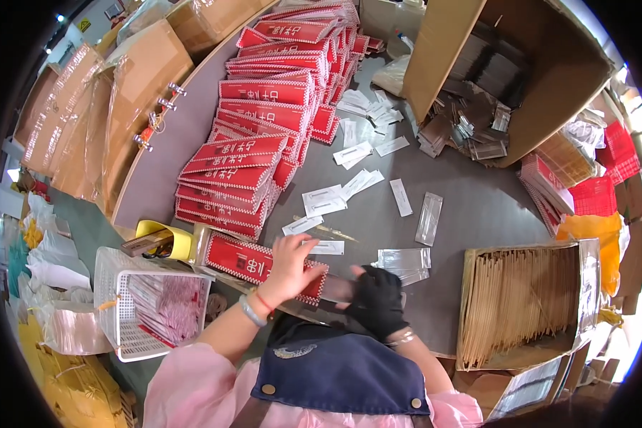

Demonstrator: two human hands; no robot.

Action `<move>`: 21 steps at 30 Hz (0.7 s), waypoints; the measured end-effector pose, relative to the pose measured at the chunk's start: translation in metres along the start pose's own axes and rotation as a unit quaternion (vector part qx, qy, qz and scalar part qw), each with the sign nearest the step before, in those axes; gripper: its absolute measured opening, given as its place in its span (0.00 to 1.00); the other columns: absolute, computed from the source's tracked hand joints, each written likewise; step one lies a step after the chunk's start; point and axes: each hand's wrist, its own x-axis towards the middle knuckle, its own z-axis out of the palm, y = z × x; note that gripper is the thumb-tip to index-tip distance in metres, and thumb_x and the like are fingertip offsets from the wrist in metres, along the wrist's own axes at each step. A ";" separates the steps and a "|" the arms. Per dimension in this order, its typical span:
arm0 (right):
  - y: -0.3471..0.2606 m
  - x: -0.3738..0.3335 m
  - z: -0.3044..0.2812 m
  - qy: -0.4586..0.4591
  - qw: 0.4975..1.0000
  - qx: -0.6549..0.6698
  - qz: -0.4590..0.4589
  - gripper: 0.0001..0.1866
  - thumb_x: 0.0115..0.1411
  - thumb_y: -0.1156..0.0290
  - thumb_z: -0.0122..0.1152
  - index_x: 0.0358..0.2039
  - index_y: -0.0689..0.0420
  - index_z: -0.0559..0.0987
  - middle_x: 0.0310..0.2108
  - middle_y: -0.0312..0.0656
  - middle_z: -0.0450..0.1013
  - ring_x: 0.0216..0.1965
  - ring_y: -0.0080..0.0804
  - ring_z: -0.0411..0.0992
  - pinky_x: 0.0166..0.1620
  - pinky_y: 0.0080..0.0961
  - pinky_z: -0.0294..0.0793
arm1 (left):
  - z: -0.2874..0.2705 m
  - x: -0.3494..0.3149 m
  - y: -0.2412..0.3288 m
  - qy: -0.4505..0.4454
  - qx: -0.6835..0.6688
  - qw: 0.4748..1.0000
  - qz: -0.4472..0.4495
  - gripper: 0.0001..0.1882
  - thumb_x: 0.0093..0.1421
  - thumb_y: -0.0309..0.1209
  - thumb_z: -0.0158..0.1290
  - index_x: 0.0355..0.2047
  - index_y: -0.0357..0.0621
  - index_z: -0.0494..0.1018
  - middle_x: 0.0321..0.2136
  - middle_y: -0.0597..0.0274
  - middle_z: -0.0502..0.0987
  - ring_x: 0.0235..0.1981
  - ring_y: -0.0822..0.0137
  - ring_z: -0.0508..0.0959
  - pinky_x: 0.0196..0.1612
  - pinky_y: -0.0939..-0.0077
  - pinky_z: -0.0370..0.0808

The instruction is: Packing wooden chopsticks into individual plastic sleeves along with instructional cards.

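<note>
My left hand (289, 267), bare with a bracelet and red cord on the wrist, hovers with fingers apart over the right end of a long red paper bag (233, 256) with a checkered border. The bag lies along the table's near edge. My right hand (376, 299), in a black glove, is closed beside the bag's right end on a thin see-through packet (335, 289); motion blurs it and its contents cannot be made out. Several clear flat packets (404, 262) lie just beyond the glove. White slips (324, 200) are scattered farther up the table.
Stacked red bags (264, 114) fill the table's left side. A cardboard box (442, 57) on its side holds packets at the back right. Thin wooden sticks (518, 307) fill a box at right. A white basket (110, 299) and yellow container (182, 246) stand left.
</note>
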 end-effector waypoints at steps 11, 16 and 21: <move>0.180 -0.211 -0.136 0.312 0.828 -0.178 0.431 0.16 0.53 0.71 0.67 0.42 0.63 0.79 0.42 0.48 0.77 0.45 0.45 0.74 0.50 0.36 0.73 | 0.040 0.073 0.045 -0.145 -0.185 0.972 0.001 0.11 0.52 0.35 0.63 0.27 0.42 0.75 0.22 0.54 0.77 0.25 0.53 0.78 0.28 0.65 0.73; 0.187 -0.211 -0.136 0.220 0.829 -0.161 0.488 0.18 0.56 0.63 0.61 0.42 0.64 0.79 0.44 0.54 0.76 0.47 0.52 0.74 0.52 0.39 0.72 | 0.084 0.077 0.091 -0.107 -0.008 0.991 0.082 0.21 0.46 0.37 0.68 0.39 0.50 0.73 0.40 0.60 0.71 0.46 0.56 0.70 0.48 0.59 0.63; 0.176 -0.198 -0.137 0.175 0.801 -0.192 0.540 0.23 0.61 0.63 0.52 0.51 0.66 0.76 0.52 0.56 0.74 0.55 0.52 0.71 0.59 0.39 0.67 | 0.087 0.083 0.091 -0.145 -0.005 0.988 0.057 0.20 0.45 0.36 0.68 0.37 0.50 0.73 0.34 0.62 0.74 0.41 0.57 0.74 0.45 0.58 0.65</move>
